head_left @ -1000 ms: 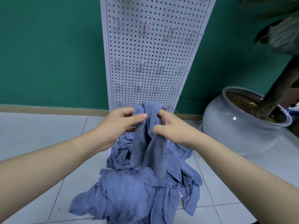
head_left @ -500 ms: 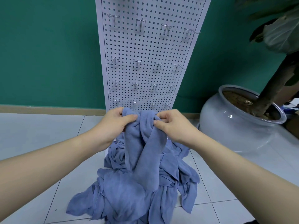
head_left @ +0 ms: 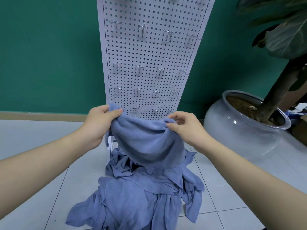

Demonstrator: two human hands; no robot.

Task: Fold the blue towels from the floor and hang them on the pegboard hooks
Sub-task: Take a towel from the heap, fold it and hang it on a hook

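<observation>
Two hands hold one blue towel (head_left: pixel 146 138) up above the pile of towels (head_left: pixel 141 196) on the floor (head_left: pixel 41 163), in front of the pegboard (head_left: pixel 149 63). The left hand (head_left: pixel 98 123) has its grip curled round one top corner; the right hand (head_left: pixel 186 127) pinches the other. Judging by the sagging middle, pull the corners apart until the top edge runs taut, then fold evenly before reaching for the hooks (head_left: pixel 142 29).
</observation>
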